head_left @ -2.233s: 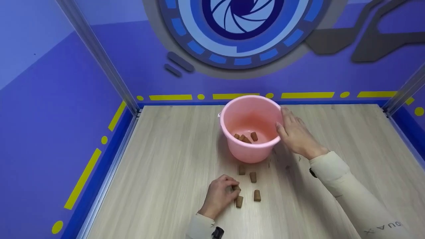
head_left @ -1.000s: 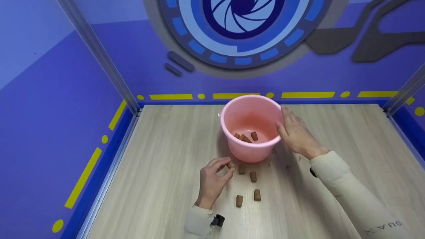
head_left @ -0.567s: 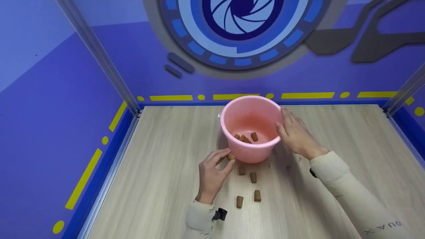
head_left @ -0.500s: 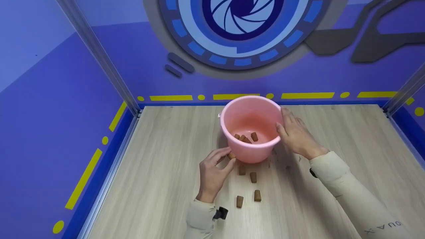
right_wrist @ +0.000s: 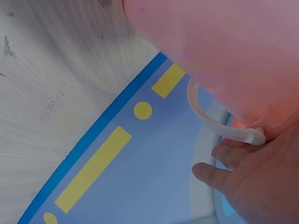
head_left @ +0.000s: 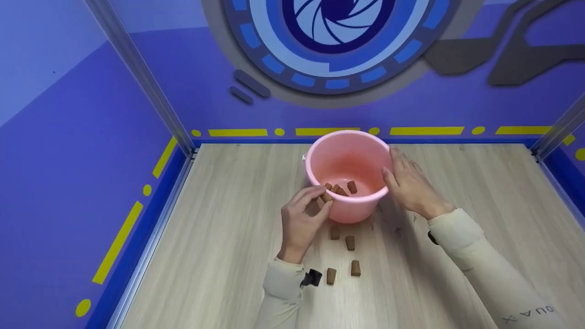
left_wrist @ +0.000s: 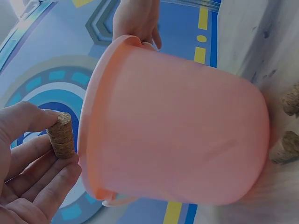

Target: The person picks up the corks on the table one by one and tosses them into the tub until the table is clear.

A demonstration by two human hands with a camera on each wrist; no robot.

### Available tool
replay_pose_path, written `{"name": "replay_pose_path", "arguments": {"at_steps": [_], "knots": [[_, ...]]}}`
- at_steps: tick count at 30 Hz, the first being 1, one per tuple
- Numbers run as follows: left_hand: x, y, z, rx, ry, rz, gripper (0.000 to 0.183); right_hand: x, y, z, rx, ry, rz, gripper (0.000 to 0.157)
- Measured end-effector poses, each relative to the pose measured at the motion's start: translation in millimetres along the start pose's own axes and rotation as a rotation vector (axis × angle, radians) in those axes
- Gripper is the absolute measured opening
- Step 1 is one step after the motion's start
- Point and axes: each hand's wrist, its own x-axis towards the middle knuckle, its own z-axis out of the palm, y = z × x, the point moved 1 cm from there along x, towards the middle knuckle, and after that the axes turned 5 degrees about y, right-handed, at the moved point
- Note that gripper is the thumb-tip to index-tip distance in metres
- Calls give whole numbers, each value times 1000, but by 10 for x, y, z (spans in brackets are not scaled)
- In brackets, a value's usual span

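My left hand (head_left: 301, 224) pinches a tapered cork stopper (left_wrist: 61, 137) between thumb and fingers, at the front-left rim of a pink bucket (head_left: 354, 210). In the left wrist view the cork stands just outside the rim, level with it. My right hand (head_left: 413, 189) rests against the bucket's right side near the rim, fingers fairly straight; in the right wrist view it lies beside the white handle (right_wrist: 210, 121). Several brown corks (head_left: 352, 187) lie on the bucket's bottom, partly hidden by the front rim.
In front of the bucket, several more corks lie on the wooden table, the closest to it being one cork (head_left: 335, 233) and the nearest to me another cork (head_left: 331, 276). Blue printed panels (head_left: 256, 109) wall the table at the back and sides.
My left hand has picked up a cork from the table and carried it forward and up, past the bucket's lower wall to its rim. The right hand and bucket have stayed put.
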Motion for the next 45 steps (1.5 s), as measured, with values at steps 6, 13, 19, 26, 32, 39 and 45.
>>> {"name": "replay_pose_path", "arguments": {"at_steps": [6,13,19,26,32,39,45], "knots": [[117,42,115,-47,-10,23,34,2,-6,17,8,3,-8,75],[221,40,212,5,-27,47,33,-5,-1,5,11,13,-6,75],[249,-22,269,26,-24,50,33,-16,18,2,10,16,-10,78],[331,-56,345,59,-16,59,31,-10,18,0,12,19,-3,77],[358,-96,386,70,-15,60,32,5,14,0,20,29,-11,74],[360,-88,388,57,-18,51,31,5,16,-7,24,31,-16,75],[351,-84,370,54,-24,39,31,-1,18,16,24,36,-24,76]]}}
